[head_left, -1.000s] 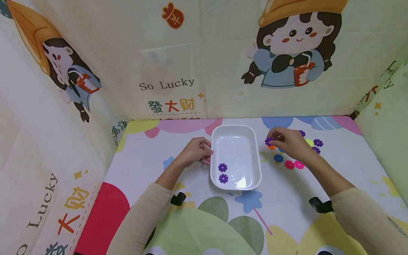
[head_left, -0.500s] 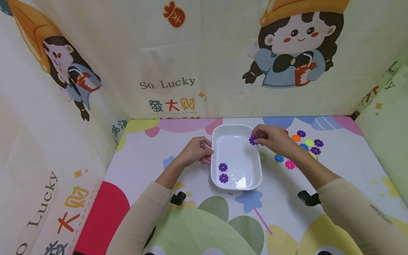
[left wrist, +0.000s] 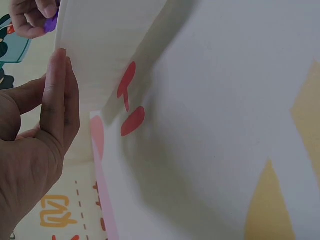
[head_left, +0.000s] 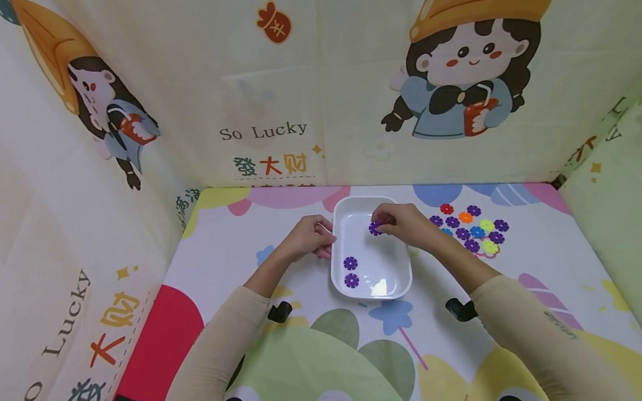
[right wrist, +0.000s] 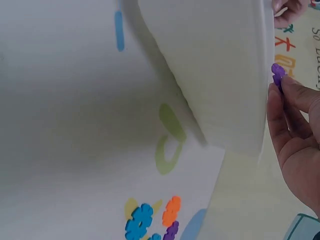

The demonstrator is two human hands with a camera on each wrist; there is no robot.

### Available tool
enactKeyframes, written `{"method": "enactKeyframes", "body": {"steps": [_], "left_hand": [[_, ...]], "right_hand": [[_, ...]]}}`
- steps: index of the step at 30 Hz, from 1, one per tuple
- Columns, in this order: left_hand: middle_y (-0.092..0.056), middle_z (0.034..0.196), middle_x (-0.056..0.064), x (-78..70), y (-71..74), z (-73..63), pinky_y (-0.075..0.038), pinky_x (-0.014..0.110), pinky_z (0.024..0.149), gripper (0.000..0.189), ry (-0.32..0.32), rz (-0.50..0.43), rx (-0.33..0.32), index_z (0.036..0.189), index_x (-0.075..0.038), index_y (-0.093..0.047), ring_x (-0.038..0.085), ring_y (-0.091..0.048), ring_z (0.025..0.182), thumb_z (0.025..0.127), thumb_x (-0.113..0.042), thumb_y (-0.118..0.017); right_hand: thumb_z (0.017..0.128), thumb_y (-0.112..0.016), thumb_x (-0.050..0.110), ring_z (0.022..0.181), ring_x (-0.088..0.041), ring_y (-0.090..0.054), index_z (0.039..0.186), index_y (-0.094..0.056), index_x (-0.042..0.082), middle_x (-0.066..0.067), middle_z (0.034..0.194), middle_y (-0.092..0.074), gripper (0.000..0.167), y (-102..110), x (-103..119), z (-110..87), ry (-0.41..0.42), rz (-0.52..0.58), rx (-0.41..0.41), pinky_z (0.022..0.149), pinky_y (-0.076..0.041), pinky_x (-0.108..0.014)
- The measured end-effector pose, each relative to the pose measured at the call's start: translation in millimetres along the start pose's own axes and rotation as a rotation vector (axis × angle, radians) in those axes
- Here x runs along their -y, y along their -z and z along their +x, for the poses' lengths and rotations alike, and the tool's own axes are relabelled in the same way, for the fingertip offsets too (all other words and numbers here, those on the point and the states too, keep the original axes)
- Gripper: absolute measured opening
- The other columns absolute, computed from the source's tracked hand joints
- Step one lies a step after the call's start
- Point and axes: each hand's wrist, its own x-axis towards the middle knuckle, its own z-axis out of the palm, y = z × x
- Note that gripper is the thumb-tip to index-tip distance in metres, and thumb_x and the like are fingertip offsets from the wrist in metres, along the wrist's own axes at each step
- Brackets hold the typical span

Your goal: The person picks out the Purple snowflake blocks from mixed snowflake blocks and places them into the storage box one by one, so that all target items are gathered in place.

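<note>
A white rectangular tray (head_left: 388,262) stands in the middle of the table, with two purple snowflake discs (head_left: 351,272) lying one above the other in its lower left. Over the tray's upper part, the right hand (head_left: 402,224) pinches another purple snowflake disc (head_left: 375,228) between thumb and fingers. That held disc (right wrist: 278,73) also shows at the fingertips in the right wrist view. At the tray's left side, the left hand (head_left: 309,238) touches the rim; its fingers look fairly straight in the left wrist view, against the outer wall (left wrist: 90,55).
Right of the tray lies a cluster of snowflake discs: several purple ones, a red disc (head_left: 446,209), an orange disc (head_left: 466,217), blue and yellow ones. The right forearm covers part of the table there. A patterned cloth wall (head_left: 344,142) rises behind the table.
The right hand has carried a purple snowflake disc leftward from the cluster, past the tray's right rim, to above its inside. The left hand has stayed at the tray's left side.
</note>
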Motion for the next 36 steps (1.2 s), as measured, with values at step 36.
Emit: {"method": "enactKeyframes", "body": {"steps": [36], "left_hand": [[-0.067, 0.091, 0.016, -0.4, 0.7, -0.2, -0.068, 0.041, 0.064, 0.026, -0.006, -0.014, 0.012, 0.12, 0.005, -0.056, 0.017, -0.071, 0.059, 0.097, 0.0, -0.068]], "right_hand": [[0.093, -0.074, 0.002, 0.095, -0.022, -0.07, 0.105, -0.074, 0.005, -0.008, 0.099, -0.076, 0.012, -53.4, 7.3, 32.9, 0.098, -0.033, 0.149, 0.091, -0.065, -0.037]]}}
